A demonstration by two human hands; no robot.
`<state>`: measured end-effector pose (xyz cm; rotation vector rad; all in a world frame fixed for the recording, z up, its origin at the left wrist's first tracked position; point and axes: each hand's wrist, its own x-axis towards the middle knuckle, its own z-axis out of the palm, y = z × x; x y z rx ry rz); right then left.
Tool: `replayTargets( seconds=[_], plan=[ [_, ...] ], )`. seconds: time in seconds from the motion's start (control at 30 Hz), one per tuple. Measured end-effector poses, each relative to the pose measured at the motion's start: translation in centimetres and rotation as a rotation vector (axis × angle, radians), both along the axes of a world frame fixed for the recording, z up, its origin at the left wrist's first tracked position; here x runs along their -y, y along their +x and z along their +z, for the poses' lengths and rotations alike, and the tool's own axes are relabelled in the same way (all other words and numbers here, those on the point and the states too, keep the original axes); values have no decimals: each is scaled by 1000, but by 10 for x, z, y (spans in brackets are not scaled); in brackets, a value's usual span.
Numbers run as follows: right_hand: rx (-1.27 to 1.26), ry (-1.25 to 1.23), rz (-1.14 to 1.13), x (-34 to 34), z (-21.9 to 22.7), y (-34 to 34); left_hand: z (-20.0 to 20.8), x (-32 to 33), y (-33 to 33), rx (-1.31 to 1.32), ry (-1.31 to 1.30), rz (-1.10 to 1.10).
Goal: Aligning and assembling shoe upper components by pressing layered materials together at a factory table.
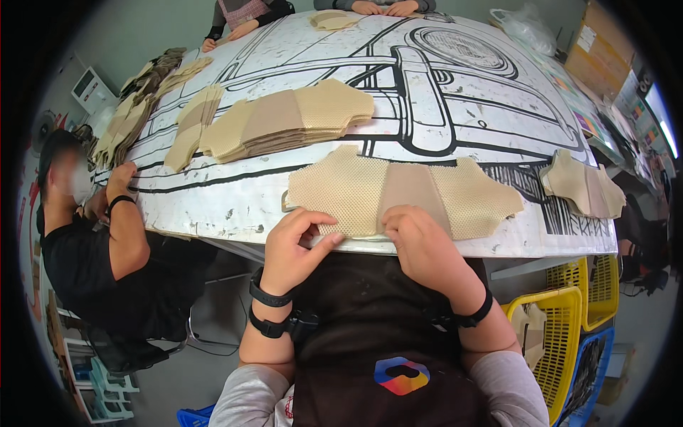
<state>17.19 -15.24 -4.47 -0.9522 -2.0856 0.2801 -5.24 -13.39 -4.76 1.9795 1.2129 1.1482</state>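
Observation:
A beige mesh fabric piece (341, 188) with a smooth tan band across its middle lies at the table's near edge, with another layer peeking out at its left end. My left hand (295, 245) pinches its near left edge between thumb and fingers. At the near edge by the tan band, my right hand (420, 242) has its fingers closed on the same piece; its thumb is mostly hidden. Beyond it lies a thick stack of like pieces (292, 117), with a smaller stack (192, 128) to its left. At the right sits another small pile (583, 186).
The table (263, 199) has a black line drawing on white. A co-worker in black (92, 249) sits at the left beside more stacked pieces (128, 124). Two people's hands show at the far edge. Yellow baskets (548, 334) and a blue crate (587, 377) stand at my lower right.

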Motion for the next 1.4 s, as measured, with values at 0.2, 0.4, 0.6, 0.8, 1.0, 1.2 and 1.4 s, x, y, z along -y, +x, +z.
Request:
replayTargets(
  seconds=[0.2, 0.4, 0.6, 0.8, 1.0, 1.2, 1.4],
  plan=[
    [-141, -155, 7, -1, 5, 3, -9, -1, 5, 35, 59, 44],
    [-316, -266, 16, 0, 3, 13, -13, 1, 5, 46, 46, 52],
    [-158, -137, 82, -4, 6, 13, -18, -1, 5, 17, 72, 83],
    [-32, -86, 53, -4, 6, 7, -8, -1, 3, -43, 128, 90],
    [-36, -78, 45, -3, 6, 6, -12, -2, -5, 162, 8, -62],
    [-80, -74, 15, 0, 6, 5, -7, 1, -1, 175, -71, -17],
    [-45, -3, 13, 1, 7, 5, -6, 1, -2, 223, -214, -66]
  ],
)
